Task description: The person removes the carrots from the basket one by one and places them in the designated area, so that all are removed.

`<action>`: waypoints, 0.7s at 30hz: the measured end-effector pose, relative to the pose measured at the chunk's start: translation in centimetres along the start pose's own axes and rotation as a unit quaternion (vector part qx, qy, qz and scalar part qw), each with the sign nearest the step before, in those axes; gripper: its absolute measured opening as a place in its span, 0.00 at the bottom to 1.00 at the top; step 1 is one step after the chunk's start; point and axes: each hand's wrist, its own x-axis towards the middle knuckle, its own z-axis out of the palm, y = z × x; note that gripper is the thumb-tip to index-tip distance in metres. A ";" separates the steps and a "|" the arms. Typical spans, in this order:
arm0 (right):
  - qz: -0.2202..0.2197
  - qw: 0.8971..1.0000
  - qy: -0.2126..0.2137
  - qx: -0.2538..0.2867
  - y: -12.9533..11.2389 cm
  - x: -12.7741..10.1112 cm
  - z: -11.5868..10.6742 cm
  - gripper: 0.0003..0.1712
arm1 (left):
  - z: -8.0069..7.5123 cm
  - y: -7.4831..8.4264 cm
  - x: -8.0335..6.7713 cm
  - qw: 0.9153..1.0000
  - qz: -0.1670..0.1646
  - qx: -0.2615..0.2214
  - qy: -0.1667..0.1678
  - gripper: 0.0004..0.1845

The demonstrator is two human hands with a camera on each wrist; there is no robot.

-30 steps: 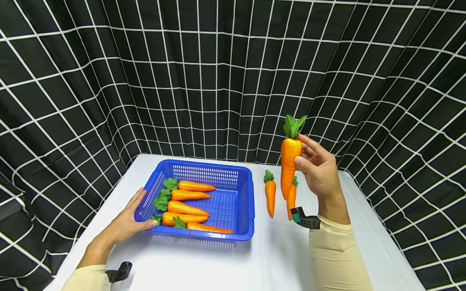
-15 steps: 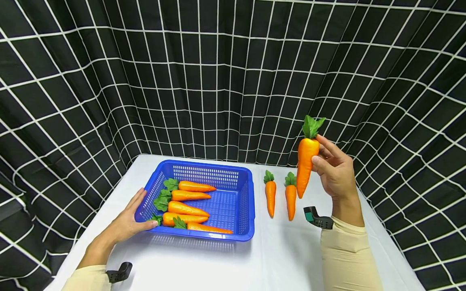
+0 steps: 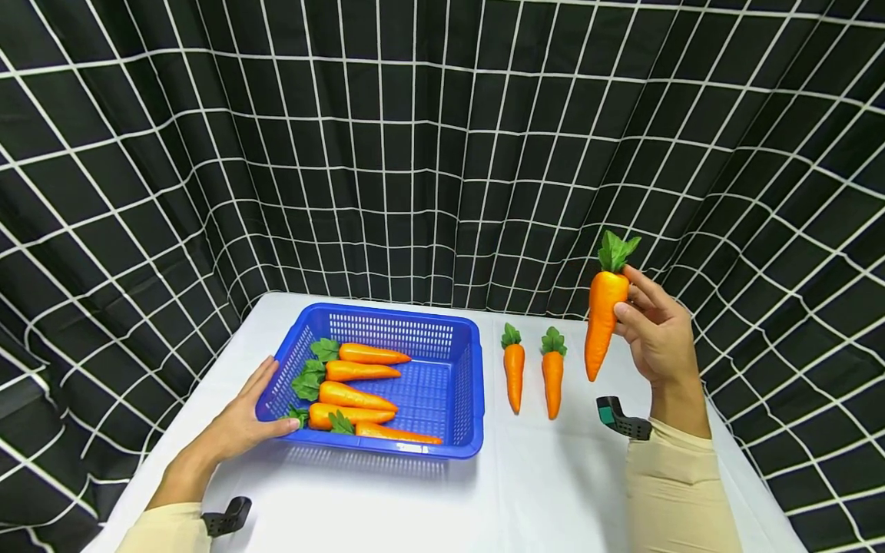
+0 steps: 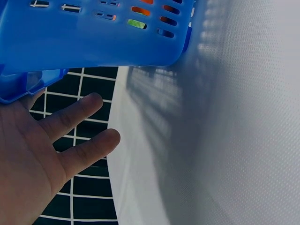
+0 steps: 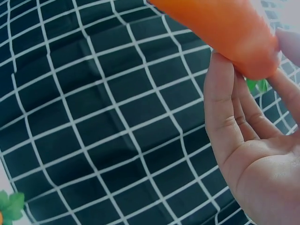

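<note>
Head view shows the right hand [image 3: 657,334] raised above the table [image 3: 539,491], pinching an upright carrot [image 3: 600,322] near its top. Left hand [image 3: 242,418] rests flat, fingers straight, against the blue basket [image 3: 459,399].

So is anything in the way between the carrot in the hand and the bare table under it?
Nothing visible is. The right hand holds the carrot upright in the air, tip down. The white table below it is bare there. The two carrots lying on the table are off to its left, not underneath.
</note>
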 end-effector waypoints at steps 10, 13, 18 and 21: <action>0.055 0.997 0.056 -0.022 1.5 -0.4 -2.5 0.26 | -0.2 0.2 0.0 1.000 -0.008 0.008 -0.001 0.57; 0.078 0.995 0.065 -0.012 2.3 -0.5 -3.4 0.27 | -0.2 0.3 0.1 1.000 -0.011 0.013 -0.001 0.58; 0.123 0.989 0.084 -0.013 3.8 -1.0 -5.1 0.29 | -0.2 0.3 0.1 1.000 -0.009 0.015 0.000 0.58; 0.151 0.984 0.097 -0.022 4.8 -1.2 -6.0 0.30 | -0.1 0.2 0.0 1.000 -0.010 0.014 -0.002 0.58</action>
